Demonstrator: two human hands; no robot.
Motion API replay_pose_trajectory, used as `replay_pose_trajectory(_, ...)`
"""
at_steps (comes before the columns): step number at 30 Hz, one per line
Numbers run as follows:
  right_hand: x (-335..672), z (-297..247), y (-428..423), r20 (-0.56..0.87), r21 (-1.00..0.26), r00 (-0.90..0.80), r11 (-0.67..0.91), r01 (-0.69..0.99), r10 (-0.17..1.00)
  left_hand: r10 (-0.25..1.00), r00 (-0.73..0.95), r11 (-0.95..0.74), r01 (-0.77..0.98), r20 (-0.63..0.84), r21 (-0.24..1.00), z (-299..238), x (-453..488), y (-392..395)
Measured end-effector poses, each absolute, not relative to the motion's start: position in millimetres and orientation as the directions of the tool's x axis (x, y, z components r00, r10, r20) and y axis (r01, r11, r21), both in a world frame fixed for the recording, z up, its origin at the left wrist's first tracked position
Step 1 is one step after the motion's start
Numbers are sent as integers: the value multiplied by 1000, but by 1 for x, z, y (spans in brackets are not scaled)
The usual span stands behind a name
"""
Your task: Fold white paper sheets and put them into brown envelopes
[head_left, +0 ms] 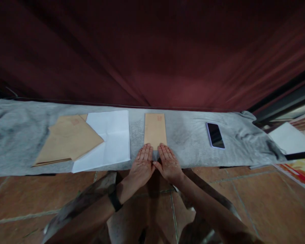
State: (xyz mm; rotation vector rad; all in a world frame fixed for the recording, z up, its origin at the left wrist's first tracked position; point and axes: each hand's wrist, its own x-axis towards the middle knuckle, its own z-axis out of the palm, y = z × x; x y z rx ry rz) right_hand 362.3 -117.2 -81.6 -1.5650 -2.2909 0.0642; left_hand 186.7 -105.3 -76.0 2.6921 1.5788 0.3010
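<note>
A narrow brown envelope (155, 130) lies upright on the grey cloth, a small reddish mark at its top right corner. My left hand (143, 163) rests flat on its lower left corner, fingers stretched forward. On the lower right corner lies my right hand (168, 163), also flat, and the two thumbs meet below the envelope. Left of it sits a stack of white paper (114, 135). Several larger brown envelopes (68, 137) overlap that paper's left side.
A phone (216, 136) lies to the right on the grey cloth (185, 135) covering the long narrow surface. Behind it hangs a dark red curtain (152, 61). White paper (291, 137) and a colourful printed sheet (301, 171) are at the far right. Tiled floor shows below.
</note>
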Motion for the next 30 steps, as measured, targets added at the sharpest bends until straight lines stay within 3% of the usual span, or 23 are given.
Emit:
replay_pose_trajectory(8,360,-89,-121,315,-154,-250,309,939,916,901,398,-418,903,174,102,-60,180,-99)
replay_pose_trajectory(13,352,-83,-119,269,-149,-206,252,956,941,935,298,-344,895,193,285,-46,176,-77)
replay_pose_trajectory(18,348,-74,-112,258,-148,-182,225,963,949,990,105,-137,844,91,518,-42,180,-61)
replay_pose_trajectory(21,348,-65,-108,259,-125,-195,233,964,946,1000,9,5,694,-16,720,-45,182,-50)
replay_pose_trajectory(24,347,-54,-105,242,-92,-198,225,970,950,987,-3,151,376,-162,914,-47,184,-42)
replay_pose_trajectory(27,346,-44,-103,215,-75,-188,208,975,958,976,74,200,66,-205,978,-44,189,-42)
replay_pose_trajectory(30,348,-35,-98,203,-96,-168,190,977,965,979,152,148,-48,-139,988,-33,198,-50)
